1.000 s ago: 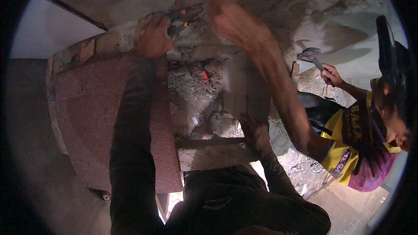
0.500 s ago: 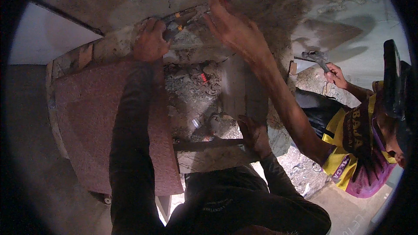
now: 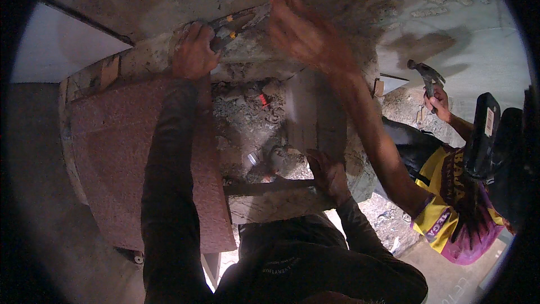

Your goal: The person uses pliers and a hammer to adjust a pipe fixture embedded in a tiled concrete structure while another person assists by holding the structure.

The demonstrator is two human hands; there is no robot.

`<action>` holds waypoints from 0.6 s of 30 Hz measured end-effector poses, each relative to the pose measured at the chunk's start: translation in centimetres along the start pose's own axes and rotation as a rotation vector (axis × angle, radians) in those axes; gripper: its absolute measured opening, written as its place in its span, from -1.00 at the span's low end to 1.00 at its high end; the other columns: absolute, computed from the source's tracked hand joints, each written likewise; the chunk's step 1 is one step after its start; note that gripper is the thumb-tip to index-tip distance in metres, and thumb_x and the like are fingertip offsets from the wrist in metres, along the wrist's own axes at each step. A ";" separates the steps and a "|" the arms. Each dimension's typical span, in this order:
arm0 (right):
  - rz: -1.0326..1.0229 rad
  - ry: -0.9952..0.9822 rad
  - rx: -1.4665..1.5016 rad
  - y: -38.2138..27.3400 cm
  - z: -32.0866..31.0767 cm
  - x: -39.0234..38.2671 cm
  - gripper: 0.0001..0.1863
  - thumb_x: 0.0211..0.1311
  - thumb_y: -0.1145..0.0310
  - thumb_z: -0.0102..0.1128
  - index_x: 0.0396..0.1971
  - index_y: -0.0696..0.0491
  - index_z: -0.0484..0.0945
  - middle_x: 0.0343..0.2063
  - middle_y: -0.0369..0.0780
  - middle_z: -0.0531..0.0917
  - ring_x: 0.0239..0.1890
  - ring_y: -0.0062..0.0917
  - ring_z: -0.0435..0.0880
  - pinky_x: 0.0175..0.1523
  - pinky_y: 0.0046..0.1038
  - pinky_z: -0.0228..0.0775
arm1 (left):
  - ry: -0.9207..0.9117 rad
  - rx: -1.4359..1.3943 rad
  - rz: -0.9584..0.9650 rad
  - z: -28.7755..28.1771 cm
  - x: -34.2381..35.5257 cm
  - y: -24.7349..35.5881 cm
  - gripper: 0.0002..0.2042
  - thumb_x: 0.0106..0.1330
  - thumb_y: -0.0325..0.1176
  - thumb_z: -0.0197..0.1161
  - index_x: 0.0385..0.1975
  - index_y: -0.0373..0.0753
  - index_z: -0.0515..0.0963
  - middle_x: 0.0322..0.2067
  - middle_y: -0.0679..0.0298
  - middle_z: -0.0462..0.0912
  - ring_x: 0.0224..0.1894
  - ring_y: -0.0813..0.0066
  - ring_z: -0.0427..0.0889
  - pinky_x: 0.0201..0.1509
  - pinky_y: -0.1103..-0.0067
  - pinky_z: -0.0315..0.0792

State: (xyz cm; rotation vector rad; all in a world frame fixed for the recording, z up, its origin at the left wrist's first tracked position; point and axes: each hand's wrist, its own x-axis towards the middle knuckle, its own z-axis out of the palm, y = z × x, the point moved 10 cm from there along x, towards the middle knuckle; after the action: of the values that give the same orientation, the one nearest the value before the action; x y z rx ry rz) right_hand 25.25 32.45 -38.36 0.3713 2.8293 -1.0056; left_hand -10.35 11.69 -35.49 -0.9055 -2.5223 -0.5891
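My left hand (image 3: 194, 53) is closed at the far edge of the worktop, around the near end of a pliers-like tool (image 3: 233, 35) with dark handles and orange marks. The tool's far end points right, along the wall. Fingers apart, my right hand (image 3: 331, 179) rests on the right side of the rectangular opening's near edge (image 3: 270, 191). From the right, a co-worker's hand (image 3: 298, 28) reaches to the wall beyond the tool, its fingertips around something too small to tell. The co-worker's other hand (image 3: 437, 103) holds a claw hammer (image 3: 428, 76) upright.
A reddish-brown speckled slab (image 3: 121, 152) lies under my left forearm. Rubble (image 3: 247, 118) shows through the opening, with a red piece (image 3: 264, 100) among it. The co-worker (image 3: 450, 202) crouches close on my right. A pale panel (image 3: 70, 45) stands at the far left.
The co-worker's hammer has turned and swung, its head now higher and to the right. The co-worker's reaching hand has shifted slightly at the wall. My hands have stayed in place.
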 end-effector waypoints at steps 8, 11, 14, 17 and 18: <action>-0.084 0.023 -0.002 -0.1 0.9 -0.8 -0.77 0.33 0.40 0.27 -0.03 0.03 0.62 -0.28 -0.05 0.72 -0.28 -0.07 0.74 -0.25 -0.16 0.57 | -0.048 -0.036 -0.042 0.5 -0.5 0.0 -0.63 -0.04 -0.30 0.46 -0.22 -0.19 0.54 -0.14 0.07 0.56 -0.01 -0.10 0.57 0.10 0.08 0.42; -0.265 0.064 -0.028 -5.8 -2.8 -1.0 -0.74 0.32 0.38 0.29 -0.02 0.03 0.63 -0.30 -0.06 0.72 -0.31 -0.10 0.73 -0.26 -0.22 0.58 | -0.109 -0.026 -0.045 1.0 -0.9 -0.9 -0.61 -0.02 -0.31 0.45 -0.16 -0.21 0.52 -0.14 0.02 0.54 0.01 -0.17 0.55 0.05 0.05 0.48; -0.356 -0.044 -0.044 -12.9 -9.0 -1.5 -0.76 0.29 0.37 0.30 -0.06 0.05 0.66 -0.37 -0.11 0.71 -0.37 -0.18 0.71 -0.28 -0.33 0.56 | -0.150 -0.091 -0.134 1.4 -1.9 -2.0 -0.59 0.02 -0.31 0.42 -0.11 -0.25 0.51 -0.11 -0.06 0.54 0.02 -0.25 0.53 0.09 0.01 0.47; -0.420 0.157 -0.154 -14.8 -14.7 -2.9 -0.76 0.20 0.38 0.33 -0.13 0.07 0.70 -0.46 -0.18 0.68 -0.42 -0.34 0.68 -0.30 -0.38 0.52 | -0.142 -0.084 -0.031 1.3 -2.1 -2.5 -0.54 0.06 -0.27 0.41 -0.03 -0.28 0.49 -0.04 -0.14 0.53 0.04 -0.29 0.52 0.15 0.01 0.45; -0.340 0.217 -0.191 -15.2 -16.4 -3.2 -0.71 0.11 0.42 0.37 -0.13 0.05 0.71 -0.48 -0.21 0.66 -0.43 -0.39 0.68 -0.30 -0.36 0.52 | -0.111 -0.088 0.013 3.4 -1.3 -1.6 -0.51 0.08 -0.25 0.40 0.00 -0.29 0.48 -0.01 -0.16 0.53 0.05 -0.29 0.52 0.17 0.00 0.44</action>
State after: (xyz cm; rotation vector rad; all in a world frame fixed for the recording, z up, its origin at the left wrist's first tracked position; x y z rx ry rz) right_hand 23.84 30.86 -15.91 -0.0256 3.2270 -0.7720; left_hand -11.24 11.63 -39.35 -1.0108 -2.6039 -0.6680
